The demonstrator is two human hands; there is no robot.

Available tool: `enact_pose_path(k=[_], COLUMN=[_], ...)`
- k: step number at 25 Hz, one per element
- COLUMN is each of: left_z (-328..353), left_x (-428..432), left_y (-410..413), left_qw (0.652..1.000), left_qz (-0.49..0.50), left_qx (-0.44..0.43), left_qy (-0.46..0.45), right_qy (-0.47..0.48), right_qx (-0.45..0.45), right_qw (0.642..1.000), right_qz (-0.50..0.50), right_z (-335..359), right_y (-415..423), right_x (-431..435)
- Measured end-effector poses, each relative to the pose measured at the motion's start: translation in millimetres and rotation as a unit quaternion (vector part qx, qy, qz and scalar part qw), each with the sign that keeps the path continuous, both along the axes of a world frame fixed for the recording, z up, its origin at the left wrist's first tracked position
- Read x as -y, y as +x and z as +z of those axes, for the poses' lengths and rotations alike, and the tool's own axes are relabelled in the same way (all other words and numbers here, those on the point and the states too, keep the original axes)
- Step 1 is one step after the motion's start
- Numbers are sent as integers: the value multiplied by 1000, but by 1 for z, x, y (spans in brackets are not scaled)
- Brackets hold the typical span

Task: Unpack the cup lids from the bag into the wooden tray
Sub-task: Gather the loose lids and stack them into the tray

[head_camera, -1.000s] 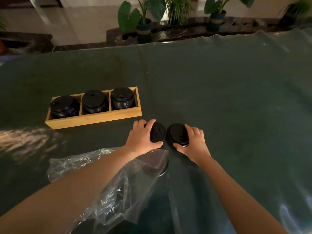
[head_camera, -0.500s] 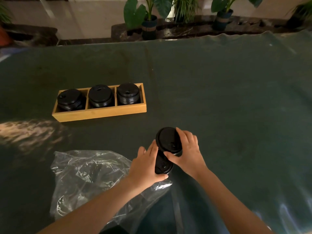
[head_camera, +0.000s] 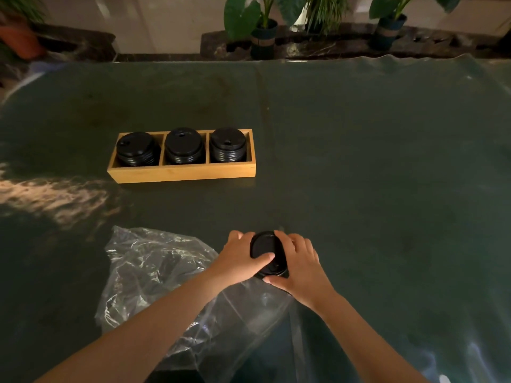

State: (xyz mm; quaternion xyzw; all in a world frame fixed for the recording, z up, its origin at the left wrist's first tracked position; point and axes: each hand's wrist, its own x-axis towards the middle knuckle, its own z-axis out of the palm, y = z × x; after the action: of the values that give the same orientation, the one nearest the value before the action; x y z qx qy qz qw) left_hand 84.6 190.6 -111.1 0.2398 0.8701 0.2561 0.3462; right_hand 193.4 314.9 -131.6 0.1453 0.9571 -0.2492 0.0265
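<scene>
A: Where the two hands meet, what is held?

B: Item one: a short stack of round black plastic cup lids (head_camera: 267,252), low on the dark green covered surface (head_camera: 373,167), at the near right edge of the bag. The left hand (head_camera: 240,260) grips its left side, thumb laid across the top lid. The right hand (head_camera: 300,262) grips the right side, fingers (head_camera: 282,239) curled over the far rim, thumb under the near edge. Both hands are clenched on the stack.

A: And the bag?

B: Item two: a crumpled clear plastic bag (head_camera: 154,272), lying flat beneath the left forearm, spreading left and toward the viewer. Whether more lids remain inside cannot be told.

A: The tray?

B: Item three: a long light wooden tray with three compartments (head_camera: 182,172), well apart from the hands, further back and to the left. Each compartment holds one stack of black lids: left (head_camera: 137,147), middle (head_camera: 184,145), right (head_camera: 227,143).

A: Beyond that?

B: Potted green plants (head_camera: 262,29) on a dark ledge past the far edge of the surface.
</scene>
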Motion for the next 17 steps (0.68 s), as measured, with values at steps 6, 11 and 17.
enact_pose_path(k=[6,11,17], left_z=[1,-3,4], left_x=[-15,-17,-12], left_y=[3,4,-3], left_qw=[995,969,899], left_qz=[87,215,359], left_qx=[25,121,229], left_qy=[-48,0,102], right_qy=[-282,-227,-347], right_qx=[38,28,32], right_qw=[945,948,927], right_qz=[-159,-221,-135], right_z=[4,2,18], right_y=[-10,-17,-20], right_x=[-7,1,-4])
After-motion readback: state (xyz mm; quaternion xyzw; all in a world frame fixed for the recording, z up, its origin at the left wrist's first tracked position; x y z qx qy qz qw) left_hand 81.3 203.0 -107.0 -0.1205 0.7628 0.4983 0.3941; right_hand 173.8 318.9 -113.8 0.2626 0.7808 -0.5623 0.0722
